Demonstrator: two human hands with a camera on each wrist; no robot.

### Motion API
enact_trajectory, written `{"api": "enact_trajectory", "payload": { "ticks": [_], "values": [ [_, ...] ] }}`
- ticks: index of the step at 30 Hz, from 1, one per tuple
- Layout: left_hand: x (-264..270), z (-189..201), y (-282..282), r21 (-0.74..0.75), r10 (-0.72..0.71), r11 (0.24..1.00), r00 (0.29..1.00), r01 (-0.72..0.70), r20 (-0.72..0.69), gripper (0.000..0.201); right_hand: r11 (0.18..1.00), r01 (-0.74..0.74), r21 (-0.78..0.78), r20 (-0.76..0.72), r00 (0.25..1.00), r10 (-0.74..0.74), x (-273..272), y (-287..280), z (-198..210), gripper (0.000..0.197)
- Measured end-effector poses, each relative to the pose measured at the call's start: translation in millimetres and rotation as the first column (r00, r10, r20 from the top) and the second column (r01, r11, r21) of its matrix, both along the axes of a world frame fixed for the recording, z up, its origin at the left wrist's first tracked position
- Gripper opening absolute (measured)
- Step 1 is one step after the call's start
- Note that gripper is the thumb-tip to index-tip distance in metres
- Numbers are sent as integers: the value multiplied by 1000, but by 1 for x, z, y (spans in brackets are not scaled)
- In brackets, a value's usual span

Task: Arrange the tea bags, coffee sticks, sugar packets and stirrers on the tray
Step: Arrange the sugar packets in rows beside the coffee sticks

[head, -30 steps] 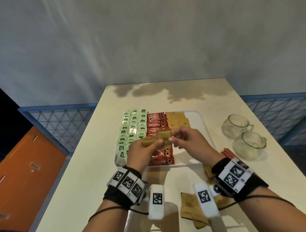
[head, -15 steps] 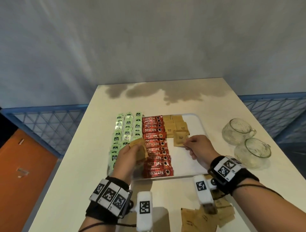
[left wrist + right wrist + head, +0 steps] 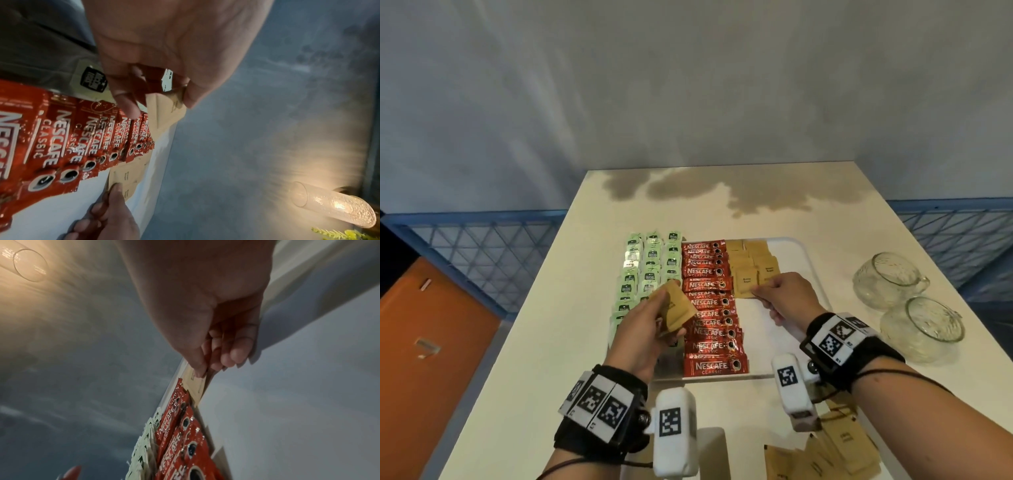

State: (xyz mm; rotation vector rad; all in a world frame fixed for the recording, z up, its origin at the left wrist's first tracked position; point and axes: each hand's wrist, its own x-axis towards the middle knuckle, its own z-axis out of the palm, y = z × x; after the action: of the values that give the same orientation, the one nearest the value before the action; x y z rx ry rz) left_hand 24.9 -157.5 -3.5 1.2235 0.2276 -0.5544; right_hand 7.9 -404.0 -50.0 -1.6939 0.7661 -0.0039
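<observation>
On the white tray (image 3: 812, 270) lie columns of green tea bags (image 3: 647, 270), a row of red coffee sticks (image 3: 709, 322) and brown sugar packets (image 3: 753, 260) at the far right. My left hand (image 3: 650, 318) holds a few brown sugar packets (image 3: 676, 306) above the tea bags and coffee sticks; its thumb and fingers pinch these held packets (image 3: 166, 110). My right hand (image 3: 767, 291) pinches the corner of one sugar packet (image 3: 744, 286) lying flat beside the coffee sticks. The right wrist view shows the thumb on that packet (image 3: 195, 384).
Two glass cups (image 3: 887, 281) (image 3: 921, 325) stand on the table right of the tray. Loose sugar packets (image 3: 835, 448) lie at the near right table edge, under my right forearm. Blue mesh railings run behind the table on both sides.
The hands have parted. My right hand carried one packet down onto the tray below the sugar rows. My left hand drew back to the left with the other packets.
</observation>
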Motion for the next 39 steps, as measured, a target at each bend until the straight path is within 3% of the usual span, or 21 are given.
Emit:
{"api": "enact_trajectory", "payload": {
  "ticks": [6,10,14,23,28,35,39],
  "values": [
    [-7,6,-5,-34,-14,999,995,11,-98,21,991,61,117,90,993,-72,-19,16,20,46],
    [-17,6,-13,-12,28,1000,998,-28,-55,24,973,-229,32,118,967,224,-49,46,50,44],
    [-31,8,-23,40,51,998,999,-51,-11,27,926,-377,9,169,913,370,-61,60,62,28],
    [-51,14,-25,165,-10,986,997,-2,75,19,946,-312,84,268,922,280,-68,59,71,13],
    [-56,12,-32,167,-7,986,995,-10,99,9,935,-307,175,253,932,259,-72,55,68,16],
    [-61,0,-44,211,-68,977,989,39,131,12,926,-338,168,205,931,303,-73,40,51,9],
    [-55,7,-42,255,-32,967,989,-6,142,10,968,-244,60,191,955,229,-58,10,41,8]
  ]
}}
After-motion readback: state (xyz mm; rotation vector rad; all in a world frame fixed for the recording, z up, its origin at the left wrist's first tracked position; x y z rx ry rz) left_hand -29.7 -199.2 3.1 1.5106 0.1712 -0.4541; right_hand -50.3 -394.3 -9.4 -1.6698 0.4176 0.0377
